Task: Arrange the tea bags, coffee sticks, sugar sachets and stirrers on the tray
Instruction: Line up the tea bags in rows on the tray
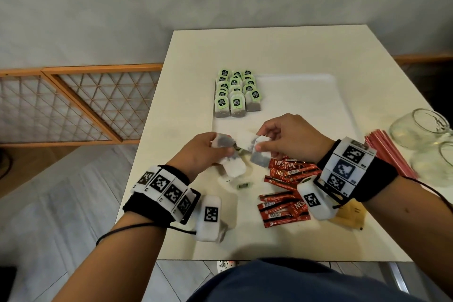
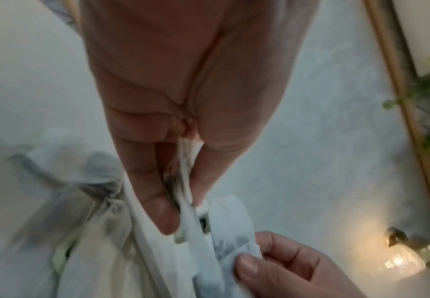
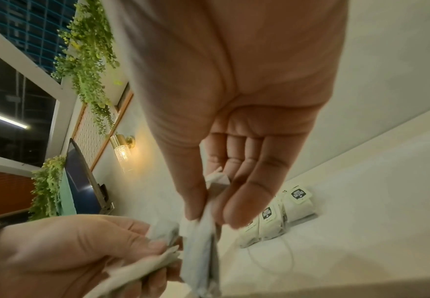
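Both hands are sorting tea bags: the left hand (image 1: pixel 199 152) and right hand (image 1: pixel 285 138) each pinch limp white paper tea bags (image 1: pixel 234 154) above the white tray's (image 1: pixel 306 105) six o'clock edge. Next, I'd guess: separate them and lay them beside the green-tagged rows (image 1: pixel 235 92) at eleven o'clock.

Tea bags (image 1: pixel 234 92) rowed on tray (image 1: pixel 306 105)

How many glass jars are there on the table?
2. Both glass jars stand at the table's right edge: one farther from the person, one nearer, beside the red stirrers. The picture's edge cuts both, so more may be hidden.
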`<state>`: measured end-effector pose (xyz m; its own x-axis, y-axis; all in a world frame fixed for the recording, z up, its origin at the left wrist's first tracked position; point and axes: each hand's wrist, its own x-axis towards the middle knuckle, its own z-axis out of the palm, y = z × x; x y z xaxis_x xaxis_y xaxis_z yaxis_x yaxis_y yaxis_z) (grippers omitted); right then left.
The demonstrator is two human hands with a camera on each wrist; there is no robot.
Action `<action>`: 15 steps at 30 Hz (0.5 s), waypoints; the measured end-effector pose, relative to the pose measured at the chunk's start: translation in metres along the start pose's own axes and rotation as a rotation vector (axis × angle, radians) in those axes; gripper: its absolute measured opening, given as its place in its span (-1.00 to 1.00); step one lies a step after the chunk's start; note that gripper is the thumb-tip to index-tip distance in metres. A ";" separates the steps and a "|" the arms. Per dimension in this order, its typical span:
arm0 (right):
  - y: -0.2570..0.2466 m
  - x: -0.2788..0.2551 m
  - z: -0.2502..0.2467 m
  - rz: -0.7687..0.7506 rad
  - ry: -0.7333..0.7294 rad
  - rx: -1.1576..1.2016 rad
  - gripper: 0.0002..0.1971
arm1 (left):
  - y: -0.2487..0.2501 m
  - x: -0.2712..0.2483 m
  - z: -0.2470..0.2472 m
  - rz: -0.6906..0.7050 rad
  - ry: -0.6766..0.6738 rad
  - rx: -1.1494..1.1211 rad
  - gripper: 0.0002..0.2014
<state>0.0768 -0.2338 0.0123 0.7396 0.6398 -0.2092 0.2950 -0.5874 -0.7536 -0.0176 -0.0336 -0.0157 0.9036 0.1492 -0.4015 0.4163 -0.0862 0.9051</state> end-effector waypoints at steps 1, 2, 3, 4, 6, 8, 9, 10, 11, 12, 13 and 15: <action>0.001 0.000 0.000 -0.008 0.037 -0.020 -0.74 | 0.000 0.000 0.001 -0.024 -0.009 -0.066 -0.77; 0.001 0.000 0.000 -0.018 0.063 -0.064 -0.73 | 0.001 0.001 0.004 -0.046 -0.018 -0.128 -0.82; 0.001 0.000 0.001 -0.030 0.073 -0.125 -0.73 | 0.002 0.001 0.006 -0.069 -0.023 -0.198 -0.83; 0.000 0.000 0.002 -0.040 0.076 -0.184 -0.73 | 0.004 0.002 0.010 -0.090 -0.028 -0.271 -0.82; -0.004 0.000 0.006 -0.062 0.078 -0.256 -0.73 | 0.009 0.003 0.017 -0.150 -0.033 -0.403 -0.84; -0.008 -0.001 0.011 -0.110 0.082 -0.299 -0.75 | 0.013 0.007 0.023 -0.214 -0.052 -0.481 -0.82; -0.010 -0.002 0.014 -0.141 0.078 -0.321 -0.76 | 0.014 0.010 0.025 -0.244 -0.067 -0.487 -0.76; -0.012 -0.002 0.017 -0.169 0.069 -0.341 -0.76 | 0.015 0.011 0.028 -0.255 -0.079 -0.453 -0.71; -0.014 -0.003 0.018 -0.184 0.060 -0.357 -0.75 | 0.015 0.013 0.031 -0.246 -0.091 -0.406 -0.68; -0.015 -0.003 0.019 -0.189 0.053 -0.369 -0.74 | 0.014 0.014 0.033 -0.231 -0.092 -0.375 -0.68; -0.015 -0.004 0.018 -0.184 0.049 -0.368 -0.73 | 0.013 0.016 0.035 -0.216 -0.067 -0.377 -0.68; -0.013 -0.006 0.013 -0.160 0.046 -0.335 -0.70 | 0.012 0.016 0.033 -0.185 0.004 -0.414 -0.74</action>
<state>0.0606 -0.2232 0.0153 0.6923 0.7181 -0.0711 0.5852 -0.6164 -0.5269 0.0048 -0.0652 -0.0162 0.8171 0.1288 -0.5620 0.4950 0.3430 0.7983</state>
